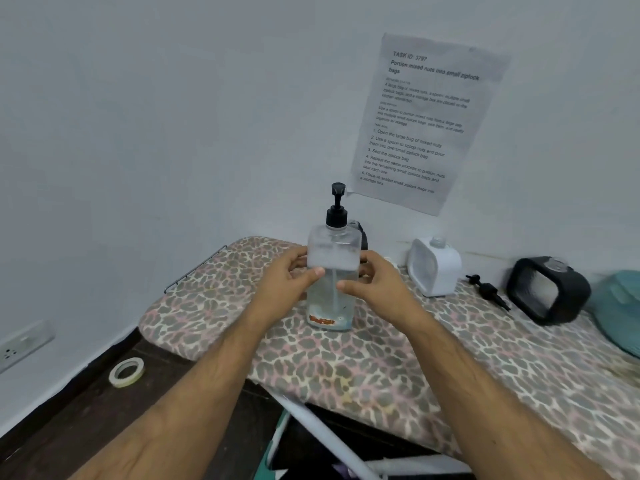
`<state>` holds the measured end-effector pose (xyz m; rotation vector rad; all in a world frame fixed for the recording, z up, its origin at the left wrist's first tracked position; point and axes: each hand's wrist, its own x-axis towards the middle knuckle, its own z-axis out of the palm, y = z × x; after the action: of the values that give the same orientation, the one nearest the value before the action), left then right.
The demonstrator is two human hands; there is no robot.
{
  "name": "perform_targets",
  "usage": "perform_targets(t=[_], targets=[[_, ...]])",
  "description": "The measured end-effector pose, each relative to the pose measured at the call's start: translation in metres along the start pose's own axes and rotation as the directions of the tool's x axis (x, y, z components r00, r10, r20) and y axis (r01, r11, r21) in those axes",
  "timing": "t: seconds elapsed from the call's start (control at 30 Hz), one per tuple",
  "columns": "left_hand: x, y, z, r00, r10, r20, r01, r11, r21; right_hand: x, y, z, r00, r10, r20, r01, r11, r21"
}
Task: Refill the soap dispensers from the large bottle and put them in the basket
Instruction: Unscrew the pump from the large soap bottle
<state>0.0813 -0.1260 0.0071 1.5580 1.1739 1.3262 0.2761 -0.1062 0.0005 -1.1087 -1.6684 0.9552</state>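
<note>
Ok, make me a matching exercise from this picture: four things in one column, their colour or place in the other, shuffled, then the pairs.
1. large bottle
2. white dispenser
3. black dispenser
4. tape roll

A. on the dark floor, lower left
B. held between left hand and right hand
C. far right on the board, neck open
D. just right of the bottle, neck open

Pairs: 1-B, 2-D, 3-C, 4-A

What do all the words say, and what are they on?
Paper sheet on the wall: "TASK ID: 3797"
Same sheet: "Portion mixed nuts into small ziplock bags"
Same sheet: "1. Open the large bag of mixed nuts"
Its smaller print: too blurred.
Large bottle, orange label: unreadable.
</note>
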Motion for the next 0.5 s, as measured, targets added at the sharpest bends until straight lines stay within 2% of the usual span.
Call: perform_targets(t=[0.27,0.5], targets=[[-0.030,0.006,0.024,0.999,0.021,0.028,-0.020,0.999,-0.035,-0.038,0.010,-0.016,0.999,0.037,-0.015,-0.037,0.999,0.000],[-0.030,0.013,0.013,0.994,-0.039,0.102,0.040,0.999,-0.003,-0.037,0.006,-0.007,1.000,0.028,-0.004,-0.028,0.999,0.025]])
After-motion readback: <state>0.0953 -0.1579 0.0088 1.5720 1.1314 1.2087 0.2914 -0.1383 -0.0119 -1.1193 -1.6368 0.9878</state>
